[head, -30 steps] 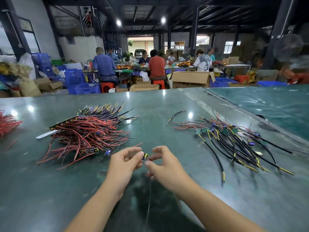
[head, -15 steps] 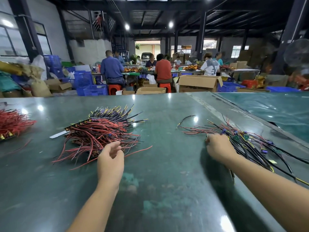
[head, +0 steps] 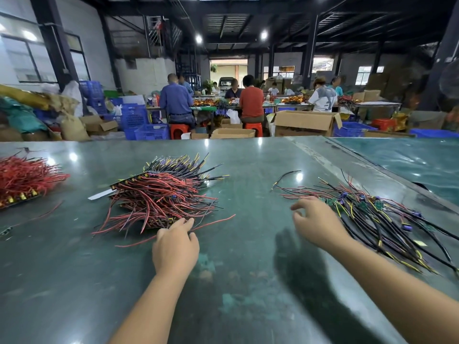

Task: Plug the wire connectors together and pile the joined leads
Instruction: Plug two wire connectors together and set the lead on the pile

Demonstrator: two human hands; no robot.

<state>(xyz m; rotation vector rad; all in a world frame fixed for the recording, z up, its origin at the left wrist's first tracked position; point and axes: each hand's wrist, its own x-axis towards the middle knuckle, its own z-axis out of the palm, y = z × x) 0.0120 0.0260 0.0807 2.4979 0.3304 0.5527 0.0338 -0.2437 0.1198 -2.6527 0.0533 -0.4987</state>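
Left hand (head: 175, 245) is reaching into the near edge of the red wire heap (head: 161, 197) at tabletop (head: 248, 165) centre-left, fingertips touching the strands; whether the grip is pinching one, cannot tell. Right hand (head: 316, 223) is hovering just left of the black-and-yellow lead pile (head: 387, 219), fingers loosely curled, grip wide and holding nothing. A second red wire bundle (head: 22, 178) is lying at far left, well apart

Two bare hands at wire piles on a green counter (head: 248, 184)

Left hand (head: 175, 247) touches the red-and-black wire heap (head: 161, 194); right hand (head: 316, 223) hovers, fingers loosely spread, beside the black-and-yellow joined leads (head: 387, 227).
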